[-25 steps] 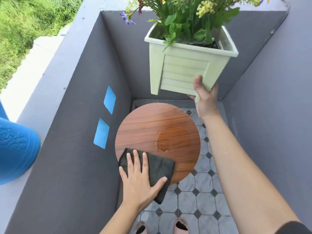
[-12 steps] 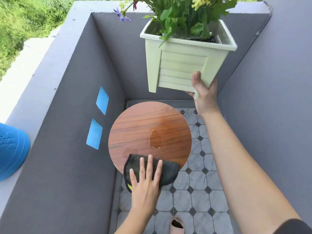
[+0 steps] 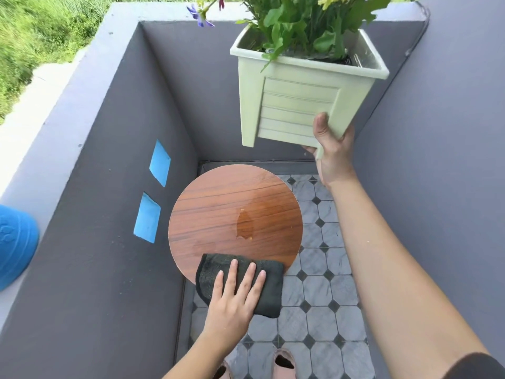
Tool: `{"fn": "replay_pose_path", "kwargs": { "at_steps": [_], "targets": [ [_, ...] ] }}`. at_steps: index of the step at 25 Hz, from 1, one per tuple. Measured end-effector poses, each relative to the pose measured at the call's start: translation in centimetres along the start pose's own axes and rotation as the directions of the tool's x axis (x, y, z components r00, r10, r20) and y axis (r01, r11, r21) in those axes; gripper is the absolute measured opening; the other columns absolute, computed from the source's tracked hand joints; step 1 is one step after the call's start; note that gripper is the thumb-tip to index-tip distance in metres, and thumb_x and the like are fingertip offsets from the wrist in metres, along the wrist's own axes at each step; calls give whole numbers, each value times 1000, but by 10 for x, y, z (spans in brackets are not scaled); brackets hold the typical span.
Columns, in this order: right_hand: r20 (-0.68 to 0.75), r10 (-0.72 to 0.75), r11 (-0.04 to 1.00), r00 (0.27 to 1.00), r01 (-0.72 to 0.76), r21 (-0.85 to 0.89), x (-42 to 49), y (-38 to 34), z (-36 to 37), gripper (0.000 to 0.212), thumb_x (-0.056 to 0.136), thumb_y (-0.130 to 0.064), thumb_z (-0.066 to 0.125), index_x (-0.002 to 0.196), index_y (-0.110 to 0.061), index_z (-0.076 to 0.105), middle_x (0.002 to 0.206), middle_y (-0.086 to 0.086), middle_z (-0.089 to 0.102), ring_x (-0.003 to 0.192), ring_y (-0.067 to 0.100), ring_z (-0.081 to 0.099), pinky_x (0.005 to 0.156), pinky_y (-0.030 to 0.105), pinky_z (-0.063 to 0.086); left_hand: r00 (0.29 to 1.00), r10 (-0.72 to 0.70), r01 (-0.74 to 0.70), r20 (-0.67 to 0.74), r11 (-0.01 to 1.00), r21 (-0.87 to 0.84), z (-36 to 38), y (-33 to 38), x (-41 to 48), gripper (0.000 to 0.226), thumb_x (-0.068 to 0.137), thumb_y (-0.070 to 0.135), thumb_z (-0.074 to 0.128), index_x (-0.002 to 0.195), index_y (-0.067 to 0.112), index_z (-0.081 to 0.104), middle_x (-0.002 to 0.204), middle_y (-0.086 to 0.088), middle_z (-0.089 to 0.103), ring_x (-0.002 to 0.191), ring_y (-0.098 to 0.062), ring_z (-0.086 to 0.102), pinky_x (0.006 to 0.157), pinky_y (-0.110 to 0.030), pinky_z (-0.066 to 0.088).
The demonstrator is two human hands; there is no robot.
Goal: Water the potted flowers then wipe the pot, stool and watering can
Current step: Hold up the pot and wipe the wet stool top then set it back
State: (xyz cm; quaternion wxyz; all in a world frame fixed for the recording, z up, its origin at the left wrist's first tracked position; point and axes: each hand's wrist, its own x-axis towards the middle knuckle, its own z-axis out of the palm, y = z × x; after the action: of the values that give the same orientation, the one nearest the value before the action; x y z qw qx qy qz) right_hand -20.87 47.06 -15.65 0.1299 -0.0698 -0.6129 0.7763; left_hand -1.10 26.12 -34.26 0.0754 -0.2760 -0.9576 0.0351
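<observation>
Our left hand (image 3: pixel 232 296) presses the cloth (image 3: pixel 243 283) flat, fingers spread, at the stool (image 3: pixel 218 209) top's near edge; the puddle (image 3: pixel 244 225) lies just beyond, while our right hand (image 3: pixel 330 151) grips the pot (image 3: pixel 297 105) aloft.

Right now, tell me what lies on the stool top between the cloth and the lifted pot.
Head view: between the cloth and the pot, the stool top carries only a water puddle.
</observation>
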Motion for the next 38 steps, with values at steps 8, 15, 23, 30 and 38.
{"fn": "replay_pose_path", "kwargs": {
  "at_steps": [8,15,23,30,38],
  "targets": [
    [1,-7,999,1000,7,33,-4,-3,-1,86,41,-73,76,111,-32,46,105,-19,60,99,2,62,65,29,56,825,-15,528,565,377,-761,-86,39,68,44,89,27,41,133,33,43,101,-6,67,98,-27,62,77,-38,45],
    [-14,-14,1000,1000,14,2,-10,-4,-8,101,42,-72,76,124,-26,39,111,-13,58,105,7,61,64,29,55,664,-24,649,747,-478,-592,-84,10,106,17,83,-1,60,96,8,63,90,-12,69,82,-27,67,79,-42,55],
    [-3,-7,1000,1000,7,7,-15,-6,-7,85,39,-75,74,109,-34,46,109,-20,57,104,4,60,66,31,54,664,-120,748,738,123,-653,-75,-6,113,21,77,13,53,96,15,43,86,-8,50,78,-26,49,62,-30,34],
    [11,-48,998,999,48,30,-16,-2,-9,80,48,-67,77,110,-28,47,110,-10,59,111,20,58,71,37,56,816,-252,569,521,514,-642,-59,-17,105,61,79,17,45,136,35,33,112,-9,61,94,-29,54,75,-35,44],
    [-10,-25,998,1000,26,52,-7,9,-15,81,48,-67,78,112,-28,47,110,-11,60,111,17,59,87,45,54,992,-53,91,112,923,-375,-44,27,73,42,88,29,43,119,11,63,128,-11,61,118,-30,58,93,-45,50]
  ]
}}
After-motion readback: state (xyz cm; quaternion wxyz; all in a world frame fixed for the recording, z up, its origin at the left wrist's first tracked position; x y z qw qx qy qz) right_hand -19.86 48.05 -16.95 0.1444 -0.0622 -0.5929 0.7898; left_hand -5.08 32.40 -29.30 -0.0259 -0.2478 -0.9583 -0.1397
